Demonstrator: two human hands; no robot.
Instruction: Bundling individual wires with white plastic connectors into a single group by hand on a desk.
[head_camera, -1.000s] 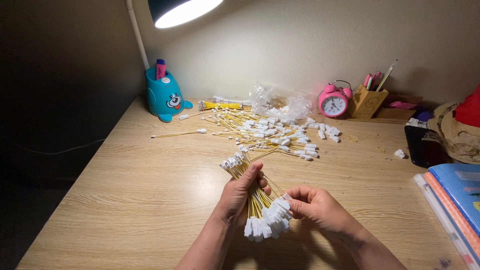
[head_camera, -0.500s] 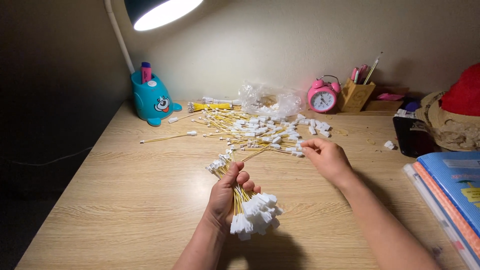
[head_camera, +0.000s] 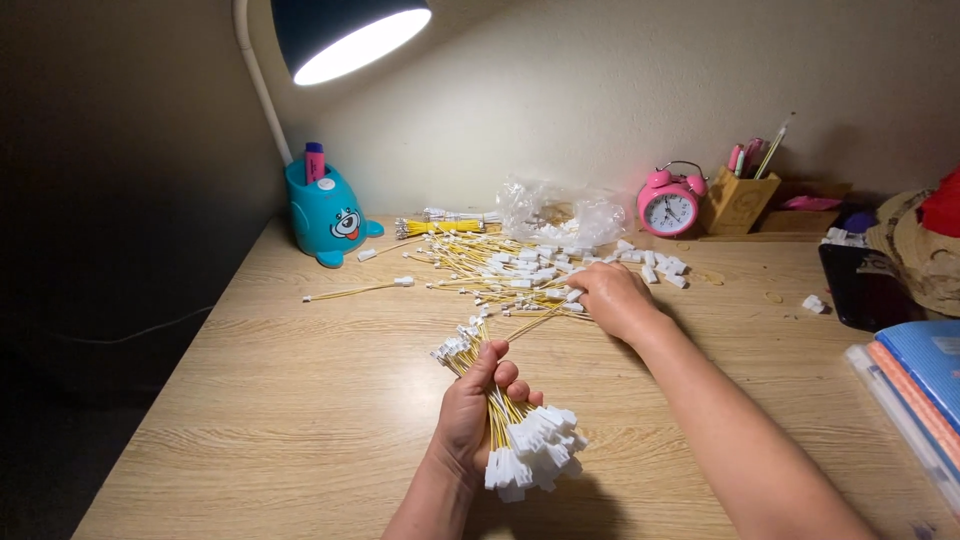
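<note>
1. Bundle of yellow wires (head_camera: 510, 420) sits nearest the camera, gripped round its middle by the left hand (head_camera: 470, 415), fingers wrapped tight about it. Its long axis runs from the near right, where a thick cluster of white connectors bunches out, to the far left, where smaller white ends fan above the thumb.
2. Wooden desk (head_camera: 250, 400) lies under the bundle, which is held just above the surface.
3. The right hand (head_camera: 610, 298) reaches farther out, palm down, fingers curled on a loose wire (head_camera: 535, 322) at the near edge of the scattered pile (head_camera: 500, 268); that wire slants back toward the bundle. The two hands are well apart.
4. One single wire (head_camera: 358, 291) lies alone to the pile's left, lengthwise across the desk.
5. Behind the pile, a clear plastic bag (head_camera: 560, 210) and a tied yellow bunch (head_camera: 440, 226).
6. At the wall stand a blue cartoon pen holder (head_camera: 325, 218), a pink alarm clock (head_camera: 668, 205) and a wooden pen box (head_camera: 738, 200), under a lamp (head_camera: 345, 35).
</note>
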